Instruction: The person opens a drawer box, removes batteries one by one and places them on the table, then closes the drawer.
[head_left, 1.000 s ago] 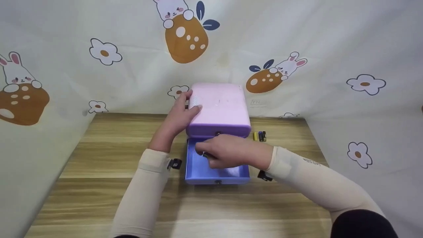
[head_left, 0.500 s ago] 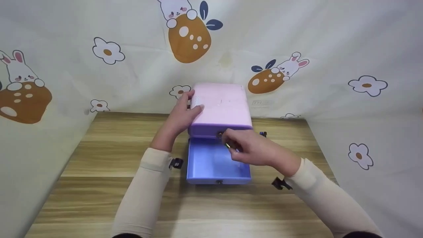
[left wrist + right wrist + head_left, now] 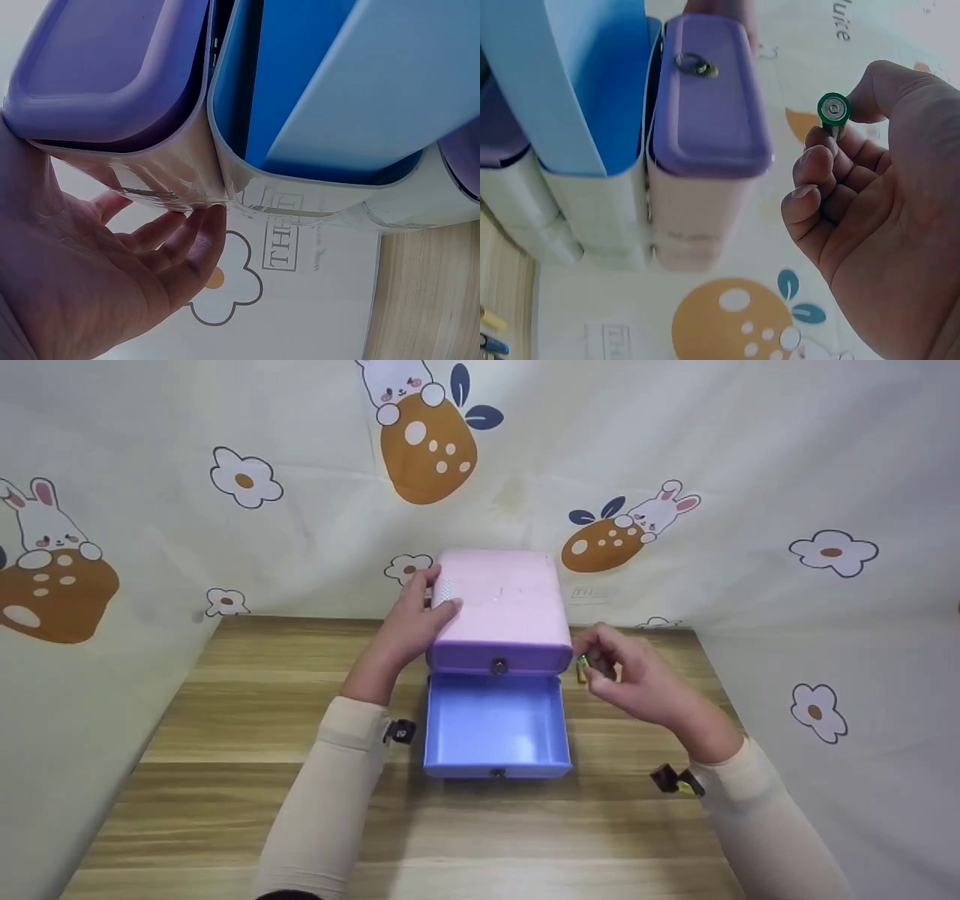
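A small drawer cabinet [image 3: 517, 592] with a pink top stands on the table. Below its purple drawer [image 3: 465, 658], which is in, a blue drawer [image 3: 457, 771] is pulled out, its bare floor showing in the head view. My left hand [image 3: 411, 622] holds the cabinet's left side, thumb on the top edge; the left wrist view shows the fingertips [image 3: 212, 221] along its wall. To the right of the cabinet, my right hand [image 3: 641, 675] pinches a battery with a green end [image 3: 834, 110] between thumb and fingers.
Beside the cabinet on the right, a yellow battery [image 3: 491, 319] and a dark battery [image 3: 493, 345] lie on the wooden table [image 3: 247, 735]. A rabbit-printed cloth [image 3: 322, 532] rises behind and at both sides. A ring pull [image 3: 695, 65] hangs on the purple drawer.
My right hand has moved from over the blue drawer to the right of the cabinet, carrying the battery. My left hand has stayed on the cabinet, and the drawer is still out.
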`<action>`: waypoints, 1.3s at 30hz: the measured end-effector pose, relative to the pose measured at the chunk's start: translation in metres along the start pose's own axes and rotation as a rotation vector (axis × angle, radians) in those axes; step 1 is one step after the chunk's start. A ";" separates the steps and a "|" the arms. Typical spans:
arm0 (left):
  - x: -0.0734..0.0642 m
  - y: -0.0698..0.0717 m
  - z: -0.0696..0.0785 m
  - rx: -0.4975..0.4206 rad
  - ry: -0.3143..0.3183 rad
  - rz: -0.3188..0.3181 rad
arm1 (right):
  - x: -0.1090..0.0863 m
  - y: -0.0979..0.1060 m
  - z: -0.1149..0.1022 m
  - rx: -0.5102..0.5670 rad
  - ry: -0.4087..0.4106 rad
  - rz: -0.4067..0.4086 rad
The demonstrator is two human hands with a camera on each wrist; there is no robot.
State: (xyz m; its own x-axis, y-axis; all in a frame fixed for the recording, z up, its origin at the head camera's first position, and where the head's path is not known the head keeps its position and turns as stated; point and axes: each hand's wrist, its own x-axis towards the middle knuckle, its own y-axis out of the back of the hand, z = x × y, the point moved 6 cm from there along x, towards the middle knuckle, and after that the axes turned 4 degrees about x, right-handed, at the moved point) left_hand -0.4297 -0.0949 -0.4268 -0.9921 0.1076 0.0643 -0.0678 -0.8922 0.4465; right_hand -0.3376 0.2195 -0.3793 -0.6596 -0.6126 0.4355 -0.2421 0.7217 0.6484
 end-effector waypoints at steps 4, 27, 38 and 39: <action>0.001 -0.001 -0.001 0.010 0.005 0.000 | -0.004 0.015 0.018 -0.007 -0.043 0.050; 0.001 0.000 0.000 -0.013 -0.008 0.003 | -0.026 0.050 0.138 0.001 -0.569 0.187; 0.001 -0.001 -0.001 -0.008 -0.012 0.003 | -0.028 0.041 0.173 -0.098 -0.618 0.194; 0.001 -0.001 0.000 -0.007 -0.012 0.002 | -0.028 0.040 0.177 -0.102 -0.627 0.192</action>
State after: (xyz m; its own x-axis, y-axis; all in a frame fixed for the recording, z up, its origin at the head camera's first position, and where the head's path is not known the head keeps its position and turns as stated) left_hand -0.4307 -0.0944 -0.4275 -0.9909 0.1107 0.0763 -0.0662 -0.8956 0.4400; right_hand -0.4545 0.3226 -0.4757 -0.9809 -0.1503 0.1232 -0.0308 0.7460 0.6652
